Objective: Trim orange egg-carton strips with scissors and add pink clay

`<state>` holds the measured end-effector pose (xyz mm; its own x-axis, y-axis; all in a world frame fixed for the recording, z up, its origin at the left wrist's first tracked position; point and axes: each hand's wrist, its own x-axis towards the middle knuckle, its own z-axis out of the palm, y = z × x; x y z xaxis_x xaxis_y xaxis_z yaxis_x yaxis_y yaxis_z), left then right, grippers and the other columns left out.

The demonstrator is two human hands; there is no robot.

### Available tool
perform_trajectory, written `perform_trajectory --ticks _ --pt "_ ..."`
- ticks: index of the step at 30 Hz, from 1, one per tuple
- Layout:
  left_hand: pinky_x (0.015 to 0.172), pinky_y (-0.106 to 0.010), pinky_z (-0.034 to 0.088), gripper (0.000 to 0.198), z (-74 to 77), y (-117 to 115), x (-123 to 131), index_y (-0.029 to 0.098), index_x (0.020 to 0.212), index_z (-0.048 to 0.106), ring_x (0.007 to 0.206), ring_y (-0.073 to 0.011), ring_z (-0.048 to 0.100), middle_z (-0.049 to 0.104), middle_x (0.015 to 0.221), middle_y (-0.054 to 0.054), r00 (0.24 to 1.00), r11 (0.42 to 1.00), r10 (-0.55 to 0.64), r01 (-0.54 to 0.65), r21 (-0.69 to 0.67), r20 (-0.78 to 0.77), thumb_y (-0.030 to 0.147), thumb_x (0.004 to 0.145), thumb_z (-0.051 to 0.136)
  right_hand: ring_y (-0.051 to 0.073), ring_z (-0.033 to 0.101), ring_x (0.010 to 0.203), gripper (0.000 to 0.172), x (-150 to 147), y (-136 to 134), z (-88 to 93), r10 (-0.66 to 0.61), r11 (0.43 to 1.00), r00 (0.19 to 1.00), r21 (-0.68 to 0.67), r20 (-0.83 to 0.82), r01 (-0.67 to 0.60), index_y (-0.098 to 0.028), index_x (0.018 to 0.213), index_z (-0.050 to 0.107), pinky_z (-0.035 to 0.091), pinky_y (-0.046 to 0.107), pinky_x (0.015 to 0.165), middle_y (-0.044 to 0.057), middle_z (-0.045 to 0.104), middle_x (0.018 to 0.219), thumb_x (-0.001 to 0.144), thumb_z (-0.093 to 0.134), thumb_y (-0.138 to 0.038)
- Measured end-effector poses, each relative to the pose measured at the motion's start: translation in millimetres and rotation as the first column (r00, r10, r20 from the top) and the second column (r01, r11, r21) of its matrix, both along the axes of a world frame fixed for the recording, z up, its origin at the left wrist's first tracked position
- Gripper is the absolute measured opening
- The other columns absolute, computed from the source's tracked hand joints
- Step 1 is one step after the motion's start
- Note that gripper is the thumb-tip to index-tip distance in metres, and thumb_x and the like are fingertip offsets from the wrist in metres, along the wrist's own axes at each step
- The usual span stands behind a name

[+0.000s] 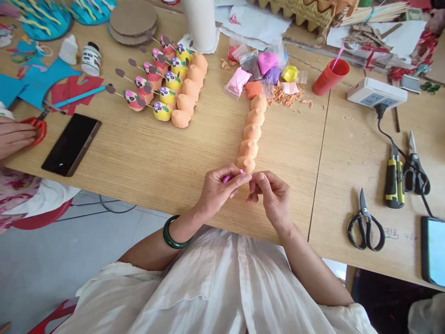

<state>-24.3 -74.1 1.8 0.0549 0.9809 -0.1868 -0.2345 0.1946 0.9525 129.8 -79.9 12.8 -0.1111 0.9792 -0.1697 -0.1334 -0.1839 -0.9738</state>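
Observation:
My left hand [217, 191] is closed on a small piece of bright pink clay [227, 178], partly hidden by the fingers. Fingertips of my right hand [274, 199] are pinched together and meet those of the left; whatever they may hold is too small to make out. Just beyond both hands runs a row of peach-coloured bumps [251, 134], like a strip cut from an egg tray. Past its far end lie bags of coloured clay, among them a magenta one [267, 62] and a light pink one [238, 81].
Decorated caterpillar-like strips [167, 95] stand at the back left. A phone [72, 144] lies at left, near another person's hand [15, 137] at red-handled scissors [39, 130]. On the right are scissors [364, 222], a yellow-black cutter [394, 181], a power strip [377, 90] and a red cup [330, 76].

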Motion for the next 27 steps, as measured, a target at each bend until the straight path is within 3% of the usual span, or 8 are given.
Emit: perform_trajectory --ticks 3,6,11,13,18,24,27 --pt "0.043 -0.020 0.039 0.026 1.1 -1 1 0.020 0.079 0.077 0.051 -0.0040 0.046 0.055 0.072 0.003 1.000 1.000 -0.014 0.014 -0.004 -0.024 0.044 0.086 0.080 0.009 0.056 0.054 0.022 -1 -1 -1.0 -0.059 0.997 0.998 0.040 -0.018 0.059 -0.024 0.097 0.071 0.059 0.025 0.054 -0.004 0.062 0.074 0.092 0.074 -0.045" --pt "0.044 -0.020 0.041 0.024 3.2 -1 2 0.023 0.095 0.083 0.053 -0.0035 0.047 0.063 0.082 0.000 1.000 1.000 -0.028 0.028 -0.014 -0.002 0.045 0.089 0.077 0.009 0.055 0.055 0.021 -1 -2 -3.4 -0.062 0.997 0.998 0.050 -0.032 0.064 -0.025 0.107 0.071 0.060 0.024 0.055 -0.005 0.062 0.074 0.093 0.073 -0.041" --pt "0.045 -0.019 0.041 0.023 2.0 -3 2 0.029 0.108 0.084 0.053 -0.0025 0.046 0.063 0.087 0.001 0.998 0.998 -0.047 0.050 -0.047 0.048 0.042 0.091 0.075 0.008 0.057 0.053 0.025 -1 -2 -5.8 -0.063 0.998 0.996 0.015 -0.063 0.064 -0.025 0.114 0.070 0.059 0.023 0.054 -0.006 0.062 0.071 0.094 0.073 -0.040" --pt "0.046 -0.019 0.040 0.025 0.7 -5 2 0.031 0.114 0.082 0.054 -0.0027 0.045 0.063 0.090 0.001 0.998 0.998 -0.058 0.058 -0.034 0.020 0.042 0.093 0.073 0.008 0.056 0.051 0.025 -2 0 -4.8 -0.061 0.997 0.995 -0.050 -0.083 0.057 -0.023 0.106 0.071 0.058 0.023 0.051 -0.006 0.061 0.069 0.094 0.072 -0.045" --pt "0.051 -0.021 0.041 0.028 1.2 -7 -3 0.032 0.120 0.080 0.064 -0.0081 0.046 0.056 0.084 -0.001 0.986 0.991 -0.049 0.068 0.112 -0.159 0.042 0.095 0.070 0.006 0.050 0.044 0.036 -6 5 0.2 0.060 0.978 0.967 -0.179 -0.249 -0.107 -0.019 0.076 0.067 0.054 0.021 0.042 -0.005 0.058 0.064 0.090 0.075 -0.051" --pt "0.058 -0.023 0.044 0.041 1.9 -9 -12 0.038 0.134 0.072 0.069 -0.0097 0.046 0.053 0.090 0.000 0.981 0.982 -0.149 0.162 0.099 -0.124 0.039 0.092 0.074 0.004 0.040 0.035 0.037 -11 8 5.9 0.035 0.929 0.914 -0.325 -0.404 -0.179 -0.019 0.074 0.068 0.051 0.018 0.035 -0.009 0.055 0.055 0.079 0.085 -0.052" --pt "0.058 -0.023 0.044 0.036 -0.1 -8 -11 0.034 0.126 0.077 0.069 -0.0102 0.047 0.055 0.085 0.000 0.983 0.987 -0.108 0.124 0.105 -0.149 0.039 0.090 0.077 0.003 0.040 0.034 0.038 -12 7 5.9 0.003 0.926 0.919 -0.345 -0.395 -0.151 -0.018 0.073 0.068 0.050 0.018 0.034 -0.009 0.055 0.054 0.078 0.086 -0.051"
